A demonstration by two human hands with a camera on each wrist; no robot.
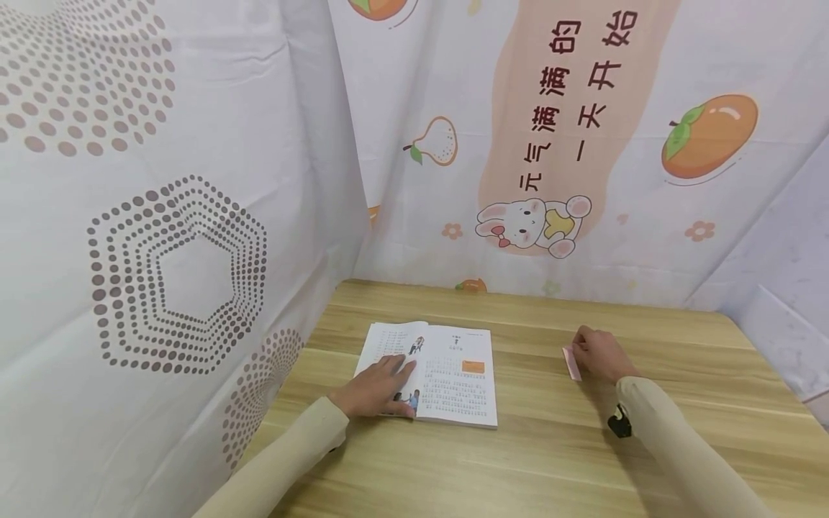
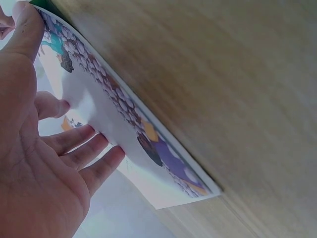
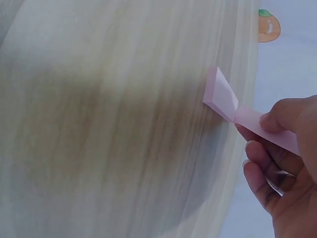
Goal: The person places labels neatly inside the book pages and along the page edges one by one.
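Note:
An open book [image 1: 456, 388] with printed text and small pictures lies on the table. My left hand [image 1: 372, 388] rests on its left page with the fingers spread and the thumb near the bottom edge by the fold. In the left wrist view, fingertips touch a page [image 2: 106, 106] with a colourful illustrated border. Over to the right, my right hand [image 1: 602, 354] is beside a small pink sticky-note pad [image 3: 221, 96]. Its thumb and forefinger pinch a pink sticky note [image 3: 270, 131], which stretches from the pad's end. The other fingers of that hand are curled below it.
The wood-grain table [image 1: 531, 460] extends around the book and the pad. A white curtain with dotted patterns [image 1: 175, 273] hangs along the left side. Behind the table's far edge hangs a printed cloth [image 1: 414, 208] with fruit, a rabbit and lettering.

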